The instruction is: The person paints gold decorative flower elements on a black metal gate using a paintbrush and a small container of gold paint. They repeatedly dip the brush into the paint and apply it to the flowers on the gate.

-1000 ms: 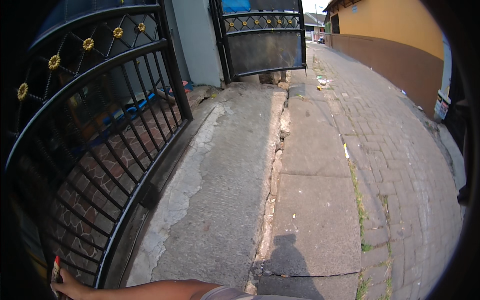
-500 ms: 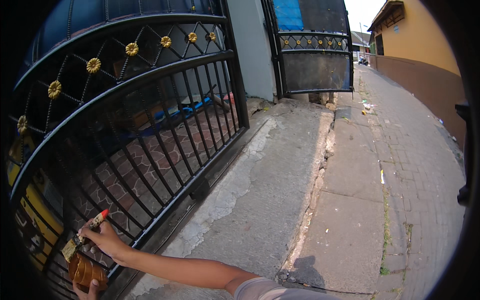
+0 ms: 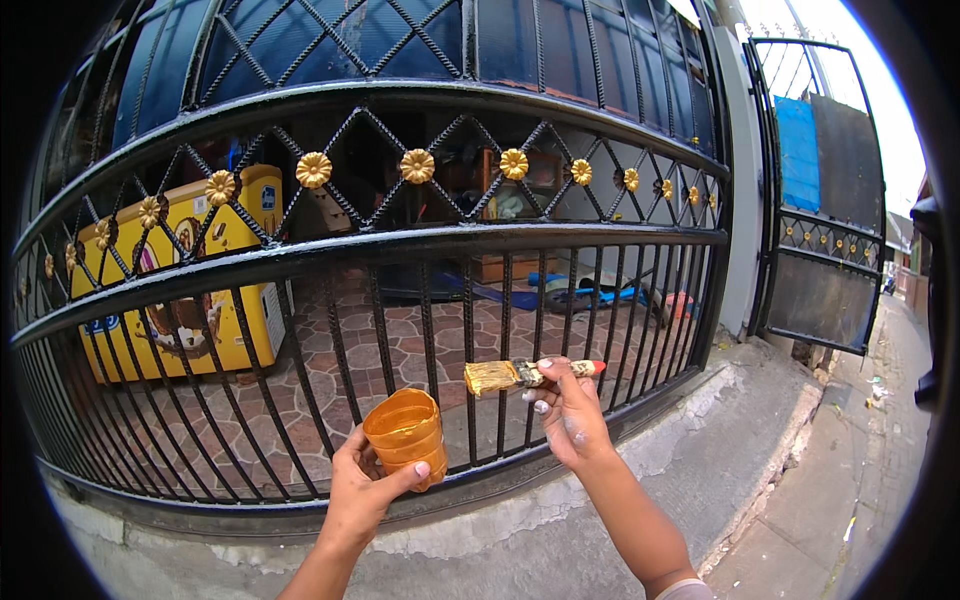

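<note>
Several upper-centre flowers [image 3: 417, 166] look finished in gold, remainder unclear; left fingers [image 3: 404, 481] curl round a cup [image 3: 412, 440], right fingers [image 3: 562, 378] pinch a brush [image 3: 495, 377].

Container [image 3: 412, 452]: one, open-topped, ribbed around the wall, gold-orange in colour, glossy gold coating visible inside; mouth upward, body somewhat tilted; gripped in the left hand [image 3: 362, 488], fingers around its far side and thumb across its near wall; paintbrush [image 3: 524, 375]: one, flat, bristles coated gold and clumped, middle section dark and smeared, pale handle spotted black, end red; pinched by the handle in the right hand [image 3: 574, 418], lying nearly level, bristles to the left of those fingers, red end projecting to their right; brush and container apart.
</note>
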`<action>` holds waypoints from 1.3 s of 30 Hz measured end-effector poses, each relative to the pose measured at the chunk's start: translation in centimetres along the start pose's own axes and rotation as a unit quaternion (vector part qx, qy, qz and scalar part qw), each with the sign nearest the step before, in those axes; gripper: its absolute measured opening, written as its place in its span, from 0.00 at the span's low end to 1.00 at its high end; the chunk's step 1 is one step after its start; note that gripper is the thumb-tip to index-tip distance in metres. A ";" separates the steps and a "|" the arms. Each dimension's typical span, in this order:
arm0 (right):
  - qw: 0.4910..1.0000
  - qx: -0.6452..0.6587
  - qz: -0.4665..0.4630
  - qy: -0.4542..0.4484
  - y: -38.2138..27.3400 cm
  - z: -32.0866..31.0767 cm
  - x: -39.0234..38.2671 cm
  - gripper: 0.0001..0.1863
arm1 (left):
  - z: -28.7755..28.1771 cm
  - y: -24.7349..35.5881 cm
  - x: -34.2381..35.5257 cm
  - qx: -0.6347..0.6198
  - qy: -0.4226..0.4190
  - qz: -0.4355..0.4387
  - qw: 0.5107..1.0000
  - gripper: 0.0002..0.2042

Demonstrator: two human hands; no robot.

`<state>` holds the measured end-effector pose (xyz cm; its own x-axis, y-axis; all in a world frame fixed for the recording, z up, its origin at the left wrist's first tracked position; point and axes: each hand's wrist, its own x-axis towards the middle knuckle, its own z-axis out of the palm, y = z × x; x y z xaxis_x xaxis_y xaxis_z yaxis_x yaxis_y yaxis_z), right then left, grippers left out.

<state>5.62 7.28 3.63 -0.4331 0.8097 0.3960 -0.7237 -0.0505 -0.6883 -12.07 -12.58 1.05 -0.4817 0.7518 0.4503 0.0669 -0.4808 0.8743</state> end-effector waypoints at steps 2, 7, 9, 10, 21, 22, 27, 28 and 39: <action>0.999 -0.001 -0.029 0.013 -1.0 1.6 0.2 0.09 | -1.3 0.4 0.5 -0.021 -0.012 0.012 1.000 0.36; 0.976 -0.086 -0.199 -0.017 -5.0 8.0 3.0 0.13 | -5.2 0.4 1.1 -0.019 -0.029 0.045 0.998 0.36; 0.956 -0.121 -0.268 -0.011 -6.4 10.9 4.9 0.12 | -6.8 -0.1 1.3 -0.017 -0.030 0.051 0.998 0.36; 0.940 -0.141 -0.310 -0.028 -6.9 12.3 5.9 0.10 | -7.5 -0.3 1.4 -0.007 -0.024 0.049 0.998 0.36; 0.829 -0.228 -0.510 -0.011 -4.3 18.2 12.3 0.13 | -9.6 -2.1 1.5 -0.039 -0.072 0.060 0.995 0.36; 0.823 -0.235 -0.517 -0.013 -4.0 18.2 12.4 0.13 | -9.8 -2.1 1.4 -0.039 -0.073 0.059 0.995 0.36; 0.807 -0.249 -0.534 -0.021 -4.1 18.1 12.4 0.12 | -10.6 -1.9 1.2 -0.052 -0.065 0.039 0.996 0.36; 0.805 -0.266 -0.530 -0.019 -4.2 18.1 12.5 0.12 | -10.8 -1.9 1.1 -0.069 -0.070 0.042 0.994 0.37; 0.779 -0.308 -0.545 -0.037 -4.5 18.1 12.1 0.12 | -11.7 -2.0 1.0 -0.114 -0.072 0.038 0.990 0.38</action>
<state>-6.10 6.70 22.52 0.2115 0.1382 0.9675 -0.2977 0.9520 -0.0709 -22.86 -16.15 -2.32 -0.3518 0.7583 0.5489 -0.1087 -0.6155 0.7806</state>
